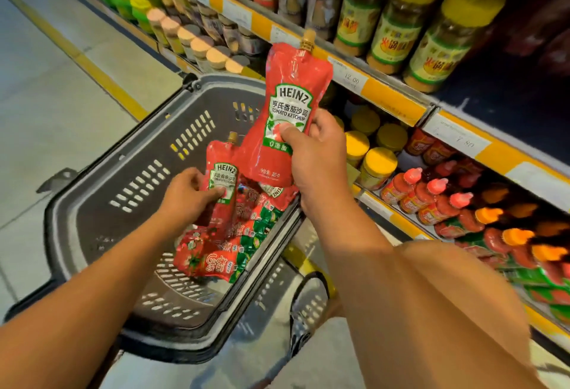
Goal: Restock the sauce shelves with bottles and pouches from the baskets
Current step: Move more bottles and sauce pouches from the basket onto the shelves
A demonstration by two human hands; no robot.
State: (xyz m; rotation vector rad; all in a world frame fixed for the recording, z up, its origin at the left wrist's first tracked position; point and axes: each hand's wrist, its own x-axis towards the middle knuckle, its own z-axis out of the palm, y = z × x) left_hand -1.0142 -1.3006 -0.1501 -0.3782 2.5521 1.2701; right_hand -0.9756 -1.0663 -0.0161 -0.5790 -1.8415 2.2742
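Note:
My right hand [314, 154] grips a large red Heinz ketchup pouch [287, 104] by its lower part and holds it upright above the grey basket [123, 178], spout up near the shelf edge. My left hand [188, 194] pinches a smaller Heinz ketchup pouch [220, 172] inside the basket, also upright. Under both lie several red and green sauce pouches [234, 237] in the basket's right corner. The sauce shelves [391, 101] run along the right.
Yellow-capped jars [377, 166] and red squeeze bottles [428, 197] fill the middle shelf to the right. Tall yellow-lidded bottles [398, 18] stand on the shelf above. A second basket [277, 302] sits under the first. Tiled floor with a yellow line [80, 55] lies to the left.

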